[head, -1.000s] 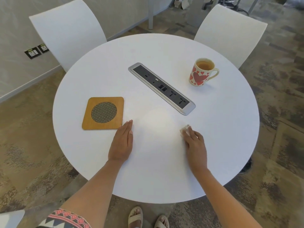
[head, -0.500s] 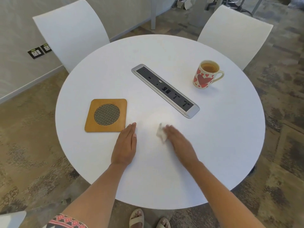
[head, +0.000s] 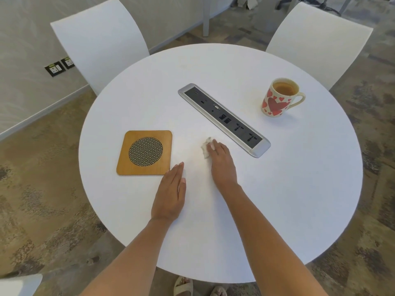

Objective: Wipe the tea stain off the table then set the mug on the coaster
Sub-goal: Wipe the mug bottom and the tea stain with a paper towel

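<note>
A crumpled white tissue lies pressed on the round white table under the fingers of my right hand, between the coaster and the socket strip. My left hand rests flat on the table, fingers together, just off the coaster's near right corner. The square wooden coaster with a round mesh centre lies to the left. A cream mug with red hearts, holding tea, stands upright at the far right, its handle to the right. No stain shows on the white surface.
A silver and black socket strip runs diagonally across the table's middle. Two white chairs stand at the far side. My sandalled feet show below the near edge.
My right hand has slid the tissue from the right toward the left and then a little farther away, toward the socket strip. My left hand has stayed flat beside the coaster.
</note>
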The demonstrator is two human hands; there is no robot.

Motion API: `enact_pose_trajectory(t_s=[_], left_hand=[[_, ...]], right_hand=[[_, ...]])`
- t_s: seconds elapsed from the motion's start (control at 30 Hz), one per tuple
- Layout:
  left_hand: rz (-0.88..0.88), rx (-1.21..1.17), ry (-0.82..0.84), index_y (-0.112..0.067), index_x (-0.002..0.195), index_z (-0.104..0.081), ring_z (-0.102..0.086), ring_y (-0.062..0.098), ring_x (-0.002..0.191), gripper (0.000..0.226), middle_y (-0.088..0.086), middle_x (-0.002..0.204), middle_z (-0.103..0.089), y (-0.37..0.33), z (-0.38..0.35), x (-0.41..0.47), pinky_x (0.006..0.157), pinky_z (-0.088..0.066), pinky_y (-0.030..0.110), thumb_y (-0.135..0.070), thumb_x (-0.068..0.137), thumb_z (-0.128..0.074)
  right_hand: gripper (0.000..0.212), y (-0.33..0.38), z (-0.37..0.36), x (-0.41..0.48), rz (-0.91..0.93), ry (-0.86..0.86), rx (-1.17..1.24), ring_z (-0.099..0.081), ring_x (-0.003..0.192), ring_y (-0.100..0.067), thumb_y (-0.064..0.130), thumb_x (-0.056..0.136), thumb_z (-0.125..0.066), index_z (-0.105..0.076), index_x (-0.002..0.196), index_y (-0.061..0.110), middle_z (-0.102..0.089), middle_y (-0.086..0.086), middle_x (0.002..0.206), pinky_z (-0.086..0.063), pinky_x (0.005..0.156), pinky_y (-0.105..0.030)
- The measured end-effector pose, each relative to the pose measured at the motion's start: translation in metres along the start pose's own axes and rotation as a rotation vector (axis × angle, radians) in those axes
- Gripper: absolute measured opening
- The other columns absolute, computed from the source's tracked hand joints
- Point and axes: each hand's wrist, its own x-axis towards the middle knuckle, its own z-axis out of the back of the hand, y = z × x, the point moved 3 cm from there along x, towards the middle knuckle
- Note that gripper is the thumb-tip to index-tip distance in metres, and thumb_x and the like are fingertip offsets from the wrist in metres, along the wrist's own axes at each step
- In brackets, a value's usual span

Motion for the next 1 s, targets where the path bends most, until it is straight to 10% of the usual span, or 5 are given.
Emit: enact_pose_trajectory(t_s=[0.17,0.47,0.8,1.0], left_hand=[[-0.002,-0.032,-0.012,-0.017,0.147,-0.03,-0.022,0.0,0.139,0.058,-0.01,0.15,-0.03,-0.001,0.001,0.0,0.115,-0.009,0.014,-0.043,0.096,-0.018],[0.021,-0.059,-0.018,-0.018,0.147,-0.028,-0.02,-0.004,0.136,0.063,-0.015,0.147,-0.027,-0.003,0.004,-0.001,0.111,-0.011,0.01,-0.048,0.093,-0.018],[0.039,-0.053,-0.01,-0.019,0.148,-0.028,-0.017,-0.006,0.135,0.055,-0.007,0.153,-0.03,-0.004,0.005,-0.003,0.111,-0.011,0.014,-0.037,0.096,-0.025],[0.04,-0.052,-0.003,-0.02,0.148,-0.028,-0.017,-0.006,0.134,0.055,-0.006,0.153,-0.03,-0.005,0.005,-0.004,0.112,-0.012,0.017,-0.037,0.096,-0.025]], right_hand=[[0.037,0.034,-0.017,-0.031,0.345,0.057,0.015,-0.054,0.118,-0.033,0.005,0.088,-0.041,-0.063,0.119,0.002,-0.058,-0.015,0.131,-0.047,0.098,-0.038],[0.051,0.026,-0.001,-0.11,0.609,0.169,-0.002,-0.05,0.122,-0.021,-0.005,0.081,-0.034,-0.062,0.122,0.006,-0.06,-0.007,0.13,-0.034,0.104,-0.021],[0.057,-0.095,0.068,-0.092,-0.151,-0.146,-0.14,-0.041,0.132,-0.032,0.017,0.088,-0.019,-0.052,0.132,0.005,-0.044,-0.014,0.144,-0.027,0.11,-0.032],[0.068,-0.114,0.074,-0.134,-0.478,-0.328,-0.117,-0.03,0.139,-0.031,-0.024,0.079,-0.034,-0.045,0.139,0.007,-0.036,-0.013,0.149,-0.029,0.112,-0.041]])
